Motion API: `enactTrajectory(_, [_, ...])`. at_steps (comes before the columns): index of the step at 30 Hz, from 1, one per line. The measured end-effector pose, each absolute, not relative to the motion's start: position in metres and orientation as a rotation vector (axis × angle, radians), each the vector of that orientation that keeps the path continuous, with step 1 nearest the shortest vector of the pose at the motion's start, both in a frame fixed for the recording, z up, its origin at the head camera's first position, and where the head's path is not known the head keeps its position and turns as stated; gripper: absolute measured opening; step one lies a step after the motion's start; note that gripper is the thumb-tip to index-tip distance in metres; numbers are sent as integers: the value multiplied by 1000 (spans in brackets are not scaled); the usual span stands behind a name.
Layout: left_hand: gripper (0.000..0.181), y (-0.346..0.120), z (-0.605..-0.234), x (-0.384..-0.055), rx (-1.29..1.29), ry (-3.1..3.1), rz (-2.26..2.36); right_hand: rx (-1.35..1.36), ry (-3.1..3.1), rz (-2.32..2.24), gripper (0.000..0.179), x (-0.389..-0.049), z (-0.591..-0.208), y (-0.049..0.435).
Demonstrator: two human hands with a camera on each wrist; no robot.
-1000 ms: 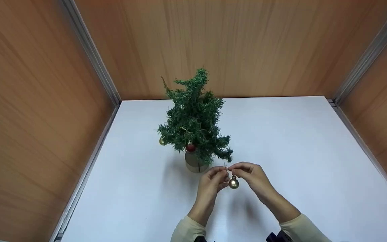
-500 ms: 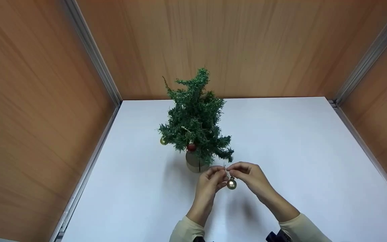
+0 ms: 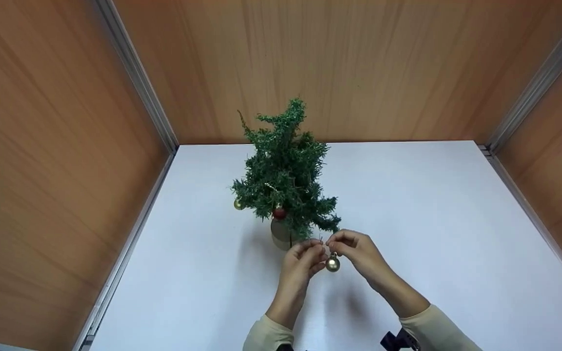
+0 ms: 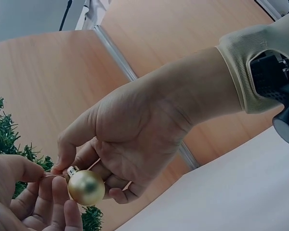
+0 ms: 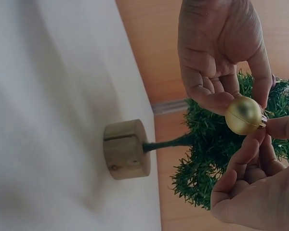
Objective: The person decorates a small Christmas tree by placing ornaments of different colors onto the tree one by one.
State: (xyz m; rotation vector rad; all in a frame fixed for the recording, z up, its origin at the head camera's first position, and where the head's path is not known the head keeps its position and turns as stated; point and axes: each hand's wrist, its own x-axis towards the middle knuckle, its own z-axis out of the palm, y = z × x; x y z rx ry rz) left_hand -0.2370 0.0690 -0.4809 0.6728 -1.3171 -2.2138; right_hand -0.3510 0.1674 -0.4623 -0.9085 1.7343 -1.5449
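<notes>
A shiny gold bauble (image 3: 332,263) hangs between my two hands, just in front of the small green Christmas tree (image 3: 286,168). My left hand (image 3: 300,265) pinches the thin loop of string (image 4: 53,175) at one end. Close to the metal cap, the thumb and fingers of my right hand (image 3: 361,251) pinch the string too. In the right wrist view, the bauble (image 5: 243,115) sits beside the left hand's fingers. The tree stands upright on a round wooden base (image 5: 126,149), which the branches partly hide in the head view.
A red bauble (image 3: 279,213) hangs at the tree's front and another gold bauble (image 3: 238,204) at its left. The white tabletop (image 3: 432,219) is bounded by wood-grain panels (image 3: 359,73) at the back and both sides.
Both hands have drifted slightly left together, taking the gold bauble along. The right hand has also moved a little up, closer to the lowest right branch. Both keep hold of the string.
</notes>
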Motion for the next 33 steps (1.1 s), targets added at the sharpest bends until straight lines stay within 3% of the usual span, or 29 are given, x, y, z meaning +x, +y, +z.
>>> enactTrajectory(8, [23,64,-478,-230,668,-1302,-2214,-925,1710,-1563,24,-348,-461,158])
enactTrajectory(33, [22,51,-470,-214,685,-1296,-2099,-990,1709,-1591,18,-338,-455,138])
